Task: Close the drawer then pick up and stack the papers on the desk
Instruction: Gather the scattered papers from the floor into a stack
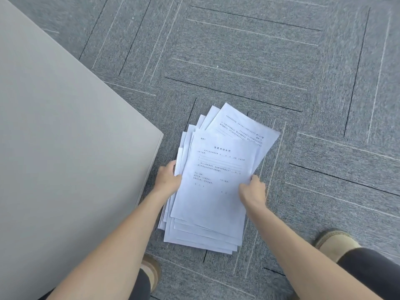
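A loose, fanned pile of white printed papers (213,176) is held over the grey carpet, just right of the desk corner. My left hand (167,177) grips the pile's left edge, fingers curled around several sheets. On the right edge of the top sheet, my right hand (253,190) pinches the paper with thumb on top. The sheets are skewed, their corners sticking out at the top and bottom. The grey desk top (65,148) fills the left side. No drawer is in view.
Grey carpet tiles (281,61) with line patterns cover the floor. My two feet in tan shoes show at the bottom, one (151,273) under the left forearm and one (335,241) at the right. The desk's corner (162,135) sits close to the papers.
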Demonstrator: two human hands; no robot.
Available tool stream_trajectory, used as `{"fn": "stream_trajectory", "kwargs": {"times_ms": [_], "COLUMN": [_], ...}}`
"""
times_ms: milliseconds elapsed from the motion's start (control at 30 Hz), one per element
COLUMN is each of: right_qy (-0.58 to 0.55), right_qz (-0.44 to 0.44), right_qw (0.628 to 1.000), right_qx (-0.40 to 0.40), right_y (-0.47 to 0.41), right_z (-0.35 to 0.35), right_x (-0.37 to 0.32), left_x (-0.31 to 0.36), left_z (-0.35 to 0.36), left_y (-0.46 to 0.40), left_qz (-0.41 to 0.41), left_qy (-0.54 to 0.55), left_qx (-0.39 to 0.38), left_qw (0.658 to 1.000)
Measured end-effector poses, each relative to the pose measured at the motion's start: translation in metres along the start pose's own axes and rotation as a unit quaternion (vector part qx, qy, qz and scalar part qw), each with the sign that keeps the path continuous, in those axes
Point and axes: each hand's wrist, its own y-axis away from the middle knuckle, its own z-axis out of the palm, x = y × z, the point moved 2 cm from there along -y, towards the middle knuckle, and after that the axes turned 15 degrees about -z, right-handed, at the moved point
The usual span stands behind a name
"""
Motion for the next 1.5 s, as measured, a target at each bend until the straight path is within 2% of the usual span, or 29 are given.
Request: {"fn": "stream_trajectory", "kwargs": {"times_ms": [233, 333, 500, 800, 1100, 1267, 1400, 1500], "right_qy": [-0.088, -0.071, -0.02, -0.062, -0.044, -0.103, -0.208, -0.261], "right_qz": [0.006, 0.007, -0.01, 0.002, -0.017, -0.022, -0.009, -0.007], "right_qw": [0.996, 0.997, 0.999, 0.997, 0.995, 0.991, 0.975, 0.961], "right_qx": [-0.002, -0.009, -0.032, -0.054, -0.087, -0.081, -0.077, -0.088], "right_y": [-0.001, 0.0, 0.0, 0.002, 0.006, 0.012, 0.01, 0.009], "right_z": [0.0, 0.002, 0.003, 0.005, 0.019, 0.021, 0.016, 0.006], "right_x": [0.006, 0.008, 0.01, 0.007, -0.002, -0.004, -0.002, -0.005], "left_x": [0.007, 0.003, 0.003, 0.005, -0.005, -0.003, -0.002, -0.001], "left_z": [-0.004, -0.002, -0.001, 0.002, -0.007, -0.006, -0.007, -0.009], "left_y": [0.024, 0.026, 0.026, 0.026, 0.02, 0.023, 0.023, 0.029], "left_qz": [-0.007, -0.012, 0.029, 0.001, -0.029, -0.027, -0.019, -0.034], "left_qy": [0.013, 0.009, -0.049, 0.03, 0.055, 0.057, 0.065, 0.12], "left_qx": [-0.008, -0.025, 0.043, 0.013, -0.016, -0.027, -0.021, -0.022], "left_qw": [1.0, 1.0, 0.997, 0.999, 0.998, 0.998, 0.997, 0.992]}}
